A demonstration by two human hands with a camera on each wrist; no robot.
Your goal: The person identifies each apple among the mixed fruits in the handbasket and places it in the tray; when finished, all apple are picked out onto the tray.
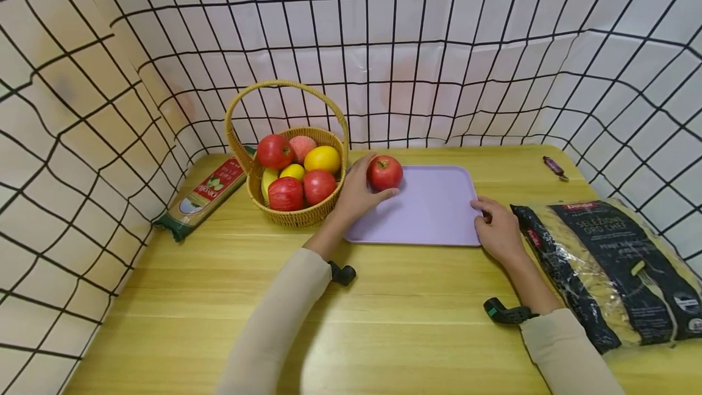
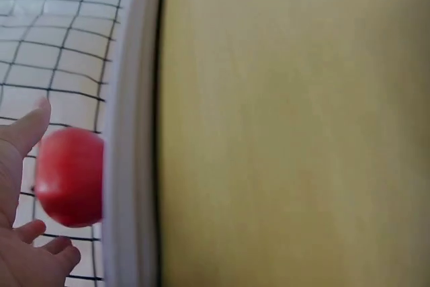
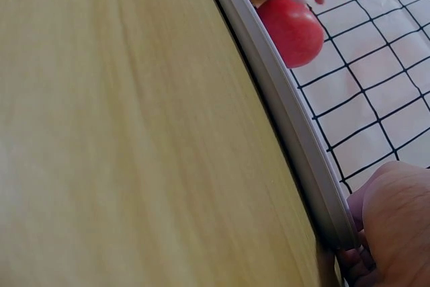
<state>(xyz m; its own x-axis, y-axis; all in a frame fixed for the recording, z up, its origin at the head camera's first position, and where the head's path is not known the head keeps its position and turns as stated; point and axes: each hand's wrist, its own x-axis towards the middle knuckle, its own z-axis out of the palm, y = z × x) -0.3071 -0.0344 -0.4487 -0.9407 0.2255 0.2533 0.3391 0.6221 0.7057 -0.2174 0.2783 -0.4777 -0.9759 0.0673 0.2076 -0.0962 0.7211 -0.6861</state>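
A red apple (image 1: 385,173) sits on the left part of a lilac tray (image 1: 439,212). Around the apple's left and near sides my left hand (image 1: 359,191) is spread, its thumb apart from the fingers. The left wrist view shows that hand (image 2: 27,233) loosely extended beside the apple (image 2: 70,176), with a gap by the thumb. At the tray's right edge my right hand (image 1: 498,231) pinches the rim between thumb and fingers. In the right wrist view this hand (image 3: 396,226) is at the tray's near corner, some fingers hidden beneath it.
Left of the tray stands a wicker basket (image 1: 296,218) with a tall handle, holding several fruits. A long pasta packet (image 1: 205,194) lies behind it at the left. To the right are a large penne bag (image 1: 620,273) and a small purple-wrapped item (image 1: 555,167). Grid-patterned cloth walls surround the wooden table (image 1: 406,309).
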